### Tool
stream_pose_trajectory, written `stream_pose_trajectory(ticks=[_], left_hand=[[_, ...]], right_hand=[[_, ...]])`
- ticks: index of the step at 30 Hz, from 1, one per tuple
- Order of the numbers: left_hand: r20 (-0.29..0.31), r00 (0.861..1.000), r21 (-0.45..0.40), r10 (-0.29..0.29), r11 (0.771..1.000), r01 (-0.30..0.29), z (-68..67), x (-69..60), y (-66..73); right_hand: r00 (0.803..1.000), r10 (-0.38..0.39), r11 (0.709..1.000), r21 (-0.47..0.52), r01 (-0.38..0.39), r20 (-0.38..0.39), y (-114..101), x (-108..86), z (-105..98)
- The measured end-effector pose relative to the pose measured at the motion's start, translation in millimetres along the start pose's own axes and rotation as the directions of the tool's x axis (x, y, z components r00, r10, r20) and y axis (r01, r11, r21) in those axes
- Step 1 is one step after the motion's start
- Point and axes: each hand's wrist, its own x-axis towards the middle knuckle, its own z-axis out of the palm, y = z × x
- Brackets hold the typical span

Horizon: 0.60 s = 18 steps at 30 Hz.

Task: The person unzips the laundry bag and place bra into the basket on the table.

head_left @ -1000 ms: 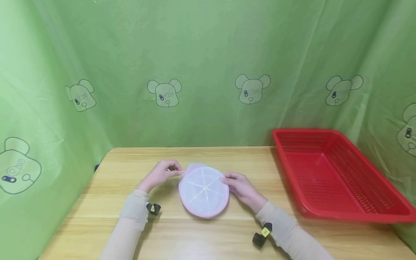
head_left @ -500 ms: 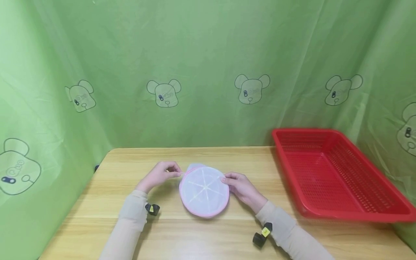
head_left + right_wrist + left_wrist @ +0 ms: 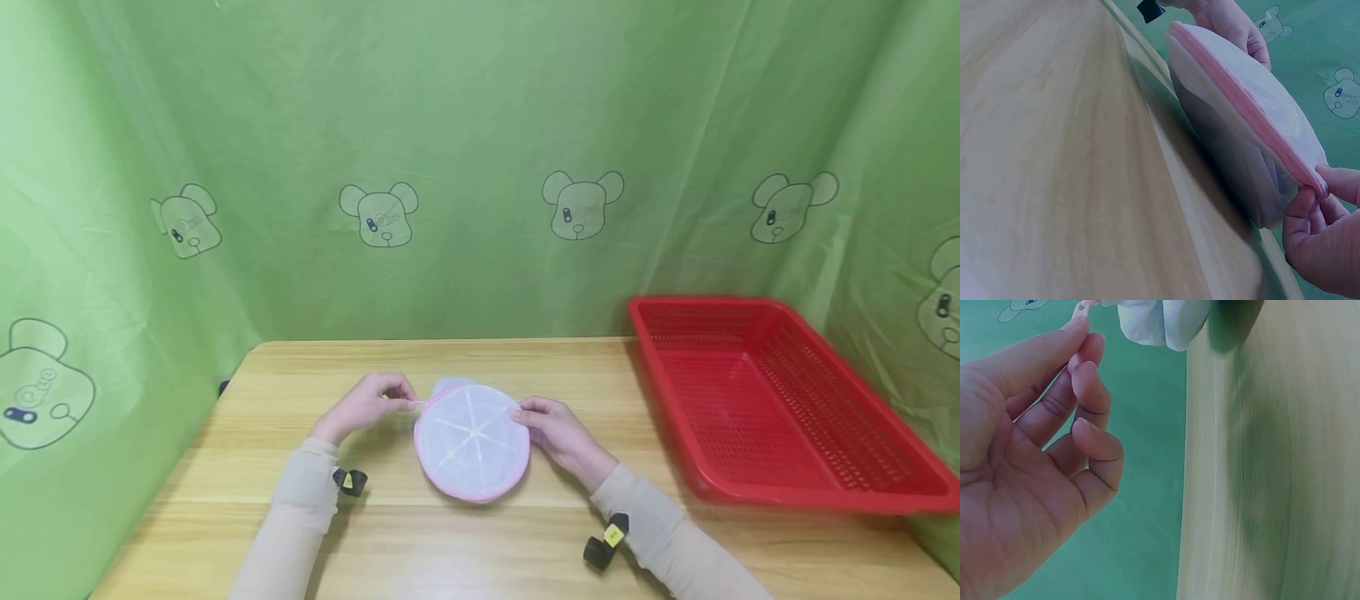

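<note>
A: What've you got on the feed?
B: Biggest first: green fabric curtain with cartoon heads (image 3: 480, 108), pale wood-grain table (image 3: 405, 550), red perforated plastic basket (image 3: 810, 497) over on the right.
A: And the work?
B: Round white mesh bag with pink edging (image 3: 474, 450), mid-table, left of the basket, tilted. I can't tell if its underside touches the table.
A: Fingers?
B: Right hand (image 3: 558, 433): thumb and fingers pinched tight on the bag's pink edge. Left hand (image 3: 367, 407): thumb and fingertips pinching a small pale-pink tab with a hole (image 3: 1079, 311) at the bag's far-left edge, remaining fingers loosely curled.
A: Changed?
B: Over the last second the left hand has slid slightly outward and toward the wearer. Right hand and bag practically unmoved.
A: Meaning?
B: My read: tab's a zip pull being drawn taut, right hand bracing. Too small a move for me to call progress.
</note>
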Motion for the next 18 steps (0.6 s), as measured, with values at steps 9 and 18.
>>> stream_pose_trajectory(ticks=[9,18], left_hand=[[0.019,1.000,-0.012,0.000,1.000,0.001,-1.4,-0.3,-2.2],[0.035,0.999,-0.026,-0.004,1.000,0.004,-2.5,-0.7,-1.9]], right_hand=[[1.000,0.003,1.000,0.003,-0.003,-0.001,-0.7,-0.6,0.2],[1.000,-0.001,1.000,0.006,0.001,0.002,-0.1,-0.1,0.5]])
